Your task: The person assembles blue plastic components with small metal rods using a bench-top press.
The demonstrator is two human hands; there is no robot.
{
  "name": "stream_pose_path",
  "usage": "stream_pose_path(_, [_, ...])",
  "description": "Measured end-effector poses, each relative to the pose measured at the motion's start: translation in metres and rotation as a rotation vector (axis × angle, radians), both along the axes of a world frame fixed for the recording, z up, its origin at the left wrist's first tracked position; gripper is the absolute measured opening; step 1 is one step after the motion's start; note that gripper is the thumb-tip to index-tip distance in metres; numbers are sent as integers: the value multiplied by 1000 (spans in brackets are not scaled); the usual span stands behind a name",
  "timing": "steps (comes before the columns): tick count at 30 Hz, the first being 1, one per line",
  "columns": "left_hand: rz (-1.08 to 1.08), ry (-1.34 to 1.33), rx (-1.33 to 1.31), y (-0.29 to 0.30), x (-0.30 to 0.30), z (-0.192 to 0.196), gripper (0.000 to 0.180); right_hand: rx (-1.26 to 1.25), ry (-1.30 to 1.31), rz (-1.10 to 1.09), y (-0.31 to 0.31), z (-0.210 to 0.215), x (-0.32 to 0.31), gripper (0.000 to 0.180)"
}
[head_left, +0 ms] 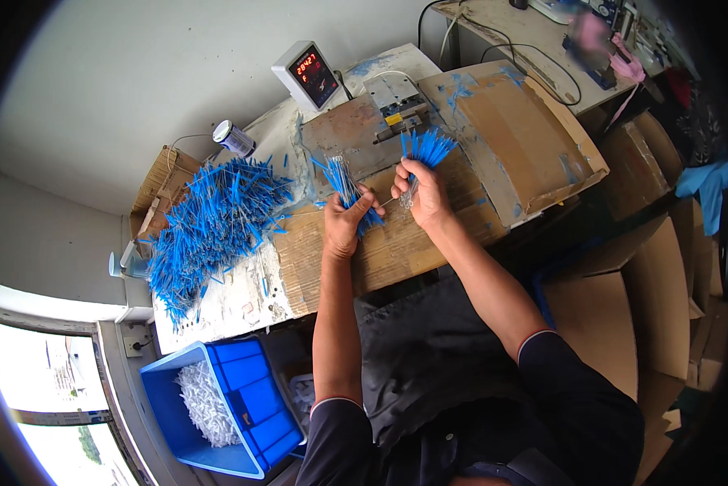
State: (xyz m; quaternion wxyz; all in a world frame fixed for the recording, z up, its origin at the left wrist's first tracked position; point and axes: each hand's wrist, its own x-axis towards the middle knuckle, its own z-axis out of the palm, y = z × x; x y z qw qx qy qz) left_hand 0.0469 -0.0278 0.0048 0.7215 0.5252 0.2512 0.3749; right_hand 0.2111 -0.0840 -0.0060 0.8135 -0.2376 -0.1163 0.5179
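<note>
1. We see the left hand (344,223) closed around a first bundle (339,176) of thin blue-and-silver sticks, above the wooden board (319,279).
2. We find the right hand (422,194) clamped on a second bundle (430,147), blue ends fanned out at the top (silvery ends show below the fingers).
3. We note both bundles side by side, near but apart, in front of the metal fixture (397,109).
4. To the left we see a large loose pile (214,219) of similar sticks, with a white can (232,139) behind it.
5. Below the bench, we spot white pieces (206,405) inside a blue crate (254,397).
</note>
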Motion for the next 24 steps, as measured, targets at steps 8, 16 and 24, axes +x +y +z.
stream_pose_path(8, [-51,-125,-79,3,-5,1,11,54,-416,-298,-12,30,-2,7])
stream_pose_path(16, [-63,-105,-107,10,-10,0,15,11,-659,-151,-12,5,-16,13])
stream_pose_path(24, [-118,-138,-86,7,-12,-1,18,-210,-549,-22,-14,14,-15,12])
